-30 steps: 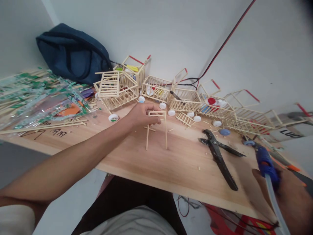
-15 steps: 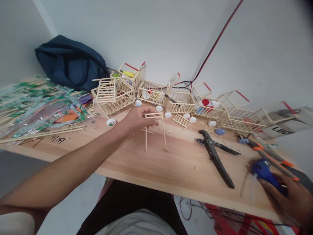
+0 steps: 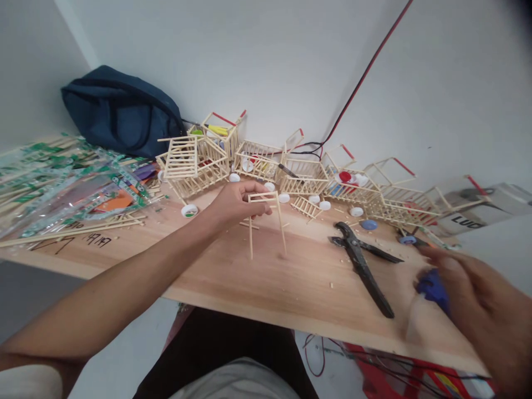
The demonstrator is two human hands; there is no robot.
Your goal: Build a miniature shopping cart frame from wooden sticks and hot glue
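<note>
My left hand [image 3: 236,202] pinches the top of a small frame of thin wooden sticks [image 3: 251,238]. Two longer sticks run down from its joined top towards the table. On the right, my right hand [image 3: 486,299] is wrapped around a blue glue gun [image 3: 432,289], blurred by motion and largely hidden behind the fingers. Between the hands, black-handled cutting pliers [image 3: 363,271] lie spread on the wood. Just past my left hand stand white bottle caps [image 3: 284,198], and a flat stick grid [image 3: 307,207] lies close by.
Several stick carts [image 3: 305,174] with red handles line the wall. A dark blue bag [image 3: 120,111] and plastic-wrapped sticks [image 3: 62,183] fill the left. A blue cap [image 3: 368,224] lies beyond the pliers. The wooden table [image 3: 266,293] ends close to my lap; cables hang below.
My right hand has come up and forward on the right with the glue gun, covering more of it. My left hand keeps the stick frame in nearly the same place.
</note>
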